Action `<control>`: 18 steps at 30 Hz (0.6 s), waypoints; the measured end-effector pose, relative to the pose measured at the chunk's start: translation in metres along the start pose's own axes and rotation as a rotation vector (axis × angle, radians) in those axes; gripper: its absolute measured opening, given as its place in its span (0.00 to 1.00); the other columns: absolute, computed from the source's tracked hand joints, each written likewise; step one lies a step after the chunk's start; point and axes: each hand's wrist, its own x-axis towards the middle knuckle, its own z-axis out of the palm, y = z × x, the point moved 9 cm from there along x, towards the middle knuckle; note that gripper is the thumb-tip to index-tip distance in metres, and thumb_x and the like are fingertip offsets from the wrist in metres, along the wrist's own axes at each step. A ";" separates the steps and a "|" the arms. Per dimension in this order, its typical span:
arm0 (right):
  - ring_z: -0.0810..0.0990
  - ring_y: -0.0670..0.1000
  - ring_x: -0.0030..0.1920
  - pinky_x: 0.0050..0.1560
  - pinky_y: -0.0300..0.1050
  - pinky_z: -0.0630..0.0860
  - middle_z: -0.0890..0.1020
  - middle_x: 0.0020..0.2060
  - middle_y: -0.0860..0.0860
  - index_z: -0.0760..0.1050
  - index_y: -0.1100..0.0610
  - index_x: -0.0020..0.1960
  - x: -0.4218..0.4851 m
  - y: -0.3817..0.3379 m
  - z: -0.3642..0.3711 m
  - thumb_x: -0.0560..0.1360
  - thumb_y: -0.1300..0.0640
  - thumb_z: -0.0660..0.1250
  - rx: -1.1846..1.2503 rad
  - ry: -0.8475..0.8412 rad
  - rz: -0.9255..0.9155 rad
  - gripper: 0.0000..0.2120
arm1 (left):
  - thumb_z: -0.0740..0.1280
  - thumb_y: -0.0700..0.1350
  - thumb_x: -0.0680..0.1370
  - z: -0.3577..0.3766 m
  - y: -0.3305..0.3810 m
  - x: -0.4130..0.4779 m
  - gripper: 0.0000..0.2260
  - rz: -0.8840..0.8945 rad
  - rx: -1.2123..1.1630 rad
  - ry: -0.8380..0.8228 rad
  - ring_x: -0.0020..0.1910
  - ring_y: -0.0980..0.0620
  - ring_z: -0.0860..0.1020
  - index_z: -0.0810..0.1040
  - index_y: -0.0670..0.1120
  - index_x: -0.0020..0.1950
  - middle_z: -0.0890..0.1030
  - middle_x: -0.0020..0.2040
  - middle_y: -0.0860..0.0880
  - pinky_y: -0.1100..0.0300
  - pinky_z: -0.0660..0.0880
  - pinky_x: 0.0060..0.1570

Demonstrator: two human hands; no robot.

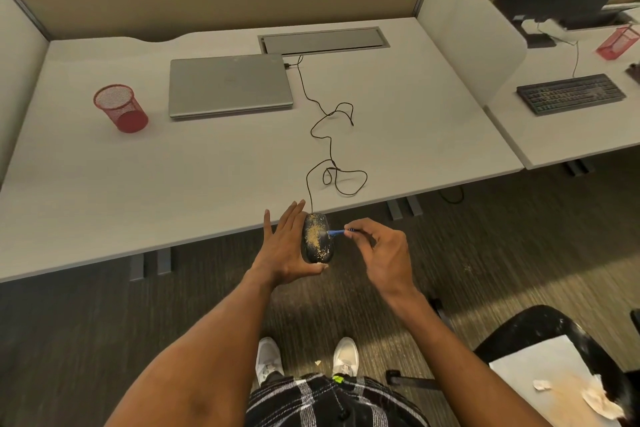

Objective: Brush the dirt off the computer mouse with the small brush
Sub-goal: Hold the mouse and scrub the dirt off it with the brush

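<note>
A black wired computer mouse (317, 238), speckled with tan dirt on its top, is held in the air just off the desk's front edge. My left hand (287, 246) cradles it from the left, thumb under its near end and fingers stretched along its side. My right hand (381, 253) pinches a small blue brush (336, 232) between fingertips; the brush tip touches the mouse's right side. The mouse's black cable (327, 146) runs in loops across the desk toward the laptop.
On the grey desk (207, 184) lie a closed silver laptop (230, 87) and a red mesh cup (120, 108). A white divider (474, 35) separates a neighbouring desk with a black keyboard (571, 94). A black chair (554, 357) with paper and dirt stands at lower right.
</note>
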 end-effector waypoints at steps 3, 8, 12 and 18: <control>0.83 0.42 0.46 0.46 0.45 0.84 0.86 0.46 0.43 0.84 0.50 0.56 -0.007 0.005 0.003 0.78 0.56 0.72 -0.015 -0.035 0.002 0.07 | 0.64 0.80 0.66 -0.001 -0.001 -0.001 0.59 -0.002 -0.003 0.003 0.83 0.52 0.36 0.48 0.46 0.85 0.42 0.86 0.50 0.33 0.30 0.76; 0.83 0.42 0.47 0.47 0.45 0.84 0.86 0.46 0.44 0.84 0.50 0.56 -0.014 0.007 -0.003 0.78 0.56 0.72 0.020 -0.019 0.015 0.07 | 0.64 0.81 0.66 0.000 -0.002 -0.001 0.60 -0.003 -0.010 0.003 0.84 0.52 0.38 0.48 0.46 0.85 0.43 0.86 0.49 0.34 0.29 0.76; 0.83 0.43 0.46 0.45 0.47 0.84 0.86 0.46 0.44 0.84 0.51 0.56 -0.011 0.004 -0.007 0.78 0.57 0.72 0.051 0.021 0.028 0.07 | 0.63 0.81 0.66 0.001 -0.001 -0.001 0.60 0.005 -0.011 -0.001 0.84 0.52 0.38 0.48 0.46 0.85 0.43 0.86 0.49 0.33 0.29 0.76; 0.83 0.43 0.46 0.45 0.47 0.84 0.85 0.45 0.44 0.83 0.50 0.56 -0.019 0.004 0.002 0.78 0.56 0.72 0.024 -0.022 -0.001 0.07 | 0.60 0.82 0.65 -0.003 0.000 0.001 0.61 0.012 0.007 -0.003 0.84 0.51 0.38 0.48 0.45 0.85 0.43 0.86 0.49 0.33 0.31 0.76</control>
